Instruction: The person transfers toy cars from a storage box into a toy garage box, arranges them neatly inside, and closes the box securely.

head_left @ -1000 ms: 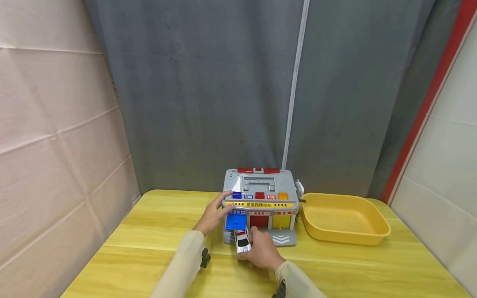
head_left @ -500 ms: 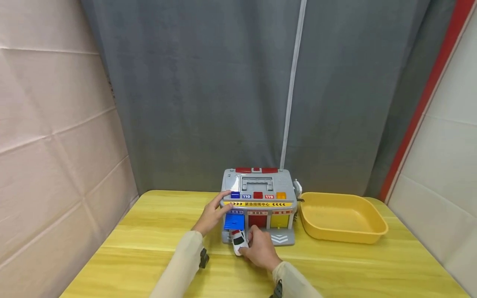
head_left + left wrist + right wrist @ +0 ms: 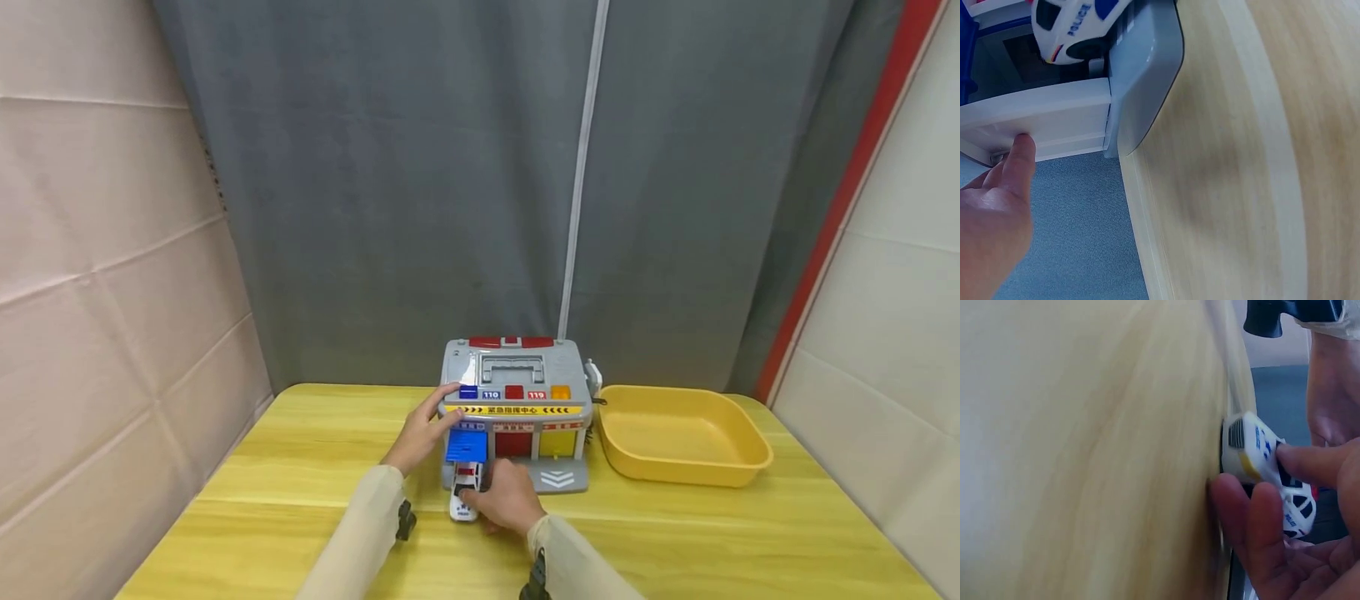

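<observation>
A white toy police car [image 3: 464,510] stands on the ramp of a grey toy rescue station [image 3: 566,360]. Its rear end is under the raised blue door [image 3: 467,447] and its nose points towards me. My right hand [image 3: 506,497] grips the car from the right, thumb on top; in the right wrist view curled fingers [image 3: 1266,519] lie along its side. With spread fingers my left hand [image 3: 418,432] steadies the station's left front corner. One of its fingertips touches the pale side wall [image 3: 1063,122] in the left wrist view, beside the bay opening.
Right of the station is a yellow tray [image 3: 693,473]. The station's red door [image 3: 513,446] and yellow door [image 3: 558,444] are down. A grey curtain [image 3: 420,208] hangs behind the wooden table [image 3: 300,517].
The car has moved left and straightened in front of the blue-door bay. My right hand went with it, thumb shifting onto the car's top. The left hand keeps its place on the station.
</observation>
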The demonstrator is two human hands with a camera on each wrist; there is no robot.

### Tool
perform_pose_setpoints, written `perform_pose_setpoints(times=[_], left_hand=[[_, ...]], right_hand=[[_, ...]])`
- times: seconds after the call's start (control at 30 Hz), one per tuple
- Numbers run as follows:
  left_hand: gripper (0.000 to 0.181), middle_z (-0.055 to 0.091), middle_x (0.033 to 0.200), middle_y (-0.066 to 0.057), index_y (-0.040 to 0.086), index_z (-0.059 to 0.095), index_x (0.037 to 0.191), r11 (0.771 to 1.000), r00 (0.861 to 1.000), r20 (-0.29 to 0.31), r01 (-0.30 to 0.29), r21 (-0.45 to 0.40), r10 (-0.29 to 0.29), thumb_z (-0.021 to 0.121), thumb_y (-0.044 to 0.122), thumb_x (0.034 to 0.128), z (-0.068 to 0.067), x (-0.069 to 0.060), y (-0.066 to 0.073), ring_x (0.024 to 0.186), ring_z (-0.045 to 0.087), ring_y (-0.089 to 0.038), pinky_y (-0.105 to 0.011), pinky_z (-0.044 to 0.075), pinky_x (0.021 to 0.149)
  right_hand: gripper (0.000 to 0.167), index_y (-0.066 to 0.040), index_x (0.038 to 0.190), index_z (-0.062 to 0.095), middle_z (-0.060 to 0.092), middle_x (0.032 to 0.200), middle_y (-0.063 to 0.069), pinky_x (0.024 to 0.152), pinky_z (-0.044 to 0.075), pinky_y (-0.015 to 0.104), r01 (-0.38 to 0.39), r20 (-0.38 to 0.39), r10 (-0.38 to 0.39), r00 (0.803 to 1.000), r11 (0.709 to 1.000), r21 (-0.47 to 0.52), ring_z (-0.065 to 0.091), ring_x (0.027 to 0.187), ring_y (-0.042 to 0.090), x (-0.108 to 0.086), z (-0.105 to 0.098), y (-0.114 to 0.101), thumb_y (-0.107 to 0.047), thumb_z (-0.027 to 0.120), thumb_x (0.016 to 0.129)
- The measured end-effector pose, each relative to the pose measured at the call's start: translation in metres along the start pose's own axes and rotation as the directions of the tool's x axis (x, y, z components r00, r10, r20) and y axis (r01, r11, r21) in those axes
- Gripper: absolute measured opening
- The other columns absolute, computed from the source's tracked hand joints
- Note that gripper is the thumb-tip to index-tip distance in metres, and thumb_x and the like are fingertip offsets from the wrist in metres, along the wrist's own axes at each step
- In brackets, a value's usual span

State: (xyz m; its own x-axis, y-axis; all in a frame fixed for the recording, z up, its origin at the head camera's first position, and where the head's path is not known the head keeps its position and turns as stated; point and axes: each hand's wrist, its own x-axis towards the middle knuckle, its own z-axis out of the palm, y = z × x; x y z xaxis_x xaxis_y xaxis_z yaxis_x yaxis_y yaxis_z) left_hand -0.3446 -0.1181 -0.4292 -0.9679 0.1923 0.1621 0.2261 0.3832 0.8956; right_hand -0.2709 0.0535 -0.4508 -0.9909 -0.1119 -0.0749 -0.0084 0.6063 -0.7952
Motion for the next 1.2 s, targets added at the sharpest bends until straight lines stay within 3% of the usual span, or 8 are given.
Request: perform_pose_setpoints(times=[0.1,0.27,0.67,0.8,0.9,1.1,1.13,1.2], left_hand=[[0.051,0.036,0.164,-0.004,0.039,0.047,0.146,1.0,1.0,-0.001,-0.003,0.002,0.003,0.06,0.047,0.0973,-0.001,0.0,0.0,0.153,0.028,-0.04,-0.072,0.027,0.117],[0.051,0.036,0.164,-0.004,0.038,0.048,0.146,1.0,1.0,-0.004,-0.005,-0.003,0.005,0.06,0.046,0.0974,-0.002,0.001,0.001,0.153,0.029,-0.04,-0.071,0.027,0.118],[0.051,0.037,0.164,-0.004,0.039,0.047,0.146,1.0,1.0,-0.005,0.004,-0.012,-0.004,0.06,0.047,0.0972,-0.001,0.001,0.001,0.153,0.029,-0.04,-0.07,0.027,0.118],[0.053,0.037,0.163,-0.005,0.039,0.046,0.147,1.0,1.0,-0.008,0.007,0.004,-0.007,0.06,0.05,0.0967,-0.001,0.001,-0.001,0.151,0.031,-0.041,-0.071,0.029,0.116],[0.053,0.037,0.163,-0.006,0.038,0.047,0.147,1.0,1.0,-0.011,0.01,0.002,-0.01,0.06,0.049,0.0967,0.0,0.001,-0.001,0.151,0.031,-0.041,-0.071,0.03,0.116],[0.052,0.036,0.164,-0.005,0.038,0.046,0.148,1.0,1.0,-0.008,-0.002,-0.009,0.002,0.06,0.047,0.0979,0.0,0.0,-0.001,0.153,0.028,-0.041,-0.071,0.026,0.118],[0.052,0.036,0.164,-0.005,0.037,0.046,0.148,1.0,1.0,-0.01,-0.008,-0.008,0.008,0.059,0.046,0.0981,0.0,0.0,-0.001,0.153,0.028,-0.041,-0.071,0.026,0.118],[0.052,0.036,0.164,-0.006,0.037,0.046,0.148,1.0,1.0,-0.012,-0.01,-0.003,0.01,0.059,0.046,0.0982,0.0,0.0,-0.001,0.152,0.029,-0.041,-0.071,0.027,0.118]], right_hand=[[0.023,-0.005,0.082,0.069,0.066,0.061,0.005,0.04,0.047,0.025,0.035,-0.007,-0.035,0.999,0.999,-0.019,0.06,0.04,0.015,0.001,0.002,0.001,-0.026,0.076,0.088],[0.039,-0.011,0.059,0.061,0.06,0.045,0.002,0.04,0.045,0.026,0.043,-0.029,-0.045,0.999,0.998,-0.044,0.058,0.035,0.014,0.001,0.002,0.003,-0.029,0.069,0.092],[0.047,-0.007,0.056,0.064,0.058,0.045,0.0,0.034,0.032,0.019,0.007,0.071,-0.003,0.997,0.998,-0.065,0.053,0.034,0.011,-0.004,0.0,-0.001,-0.028,0.06,0.099],[0.037,-0.013,0.055,0.064,0.054,0.046,-0.005,0.04,0.034,0.02,0.113,0.041,-0.108,0.993,0.98,-0.165,0.049,0.041,0.008,-0.003,0.002,0.0,-0.024,0.074,0.089],[0.033,-0.016,0.056,0.061,0.053,0.05,-0.006,0.046,0.037,0.023,0.219,-0.016,-0.241,0.97,0.905,-0.364,0.048,0.048,0.009,-0.003,0.005,0.0,-0.024,0.082,0.081],[0.021,-0.013,0.072,0.069,0.062,0.061,-0.001,0.045,0.044,0.03,0.316,-0.014,-0.505,0.863,0.562,-0.764,0.055,0.052,0.015,-0.009,0.012,-0.003,-0.028,0.082,0.077],[0.021,-0.012,0.075,0.07,0.063,0.063,0.0,0.045,0.045,0.03,0.315,-0.01,-0.53,0.848,0.518,-0.795,0.056,0.052,0.015,-0.011,0.012,-0.004,-0.029,0.083,0.076],[0.023,-0.012,0.078,0.071,0.063,0.066,0.002,0.045,0.045,0.03,0.303,-0.005,-0.543,0.84,0.476,-0.826,0.056,0.054,0.016,-0.014,0.013,-0.005,-0.032,0.082,0.077]])
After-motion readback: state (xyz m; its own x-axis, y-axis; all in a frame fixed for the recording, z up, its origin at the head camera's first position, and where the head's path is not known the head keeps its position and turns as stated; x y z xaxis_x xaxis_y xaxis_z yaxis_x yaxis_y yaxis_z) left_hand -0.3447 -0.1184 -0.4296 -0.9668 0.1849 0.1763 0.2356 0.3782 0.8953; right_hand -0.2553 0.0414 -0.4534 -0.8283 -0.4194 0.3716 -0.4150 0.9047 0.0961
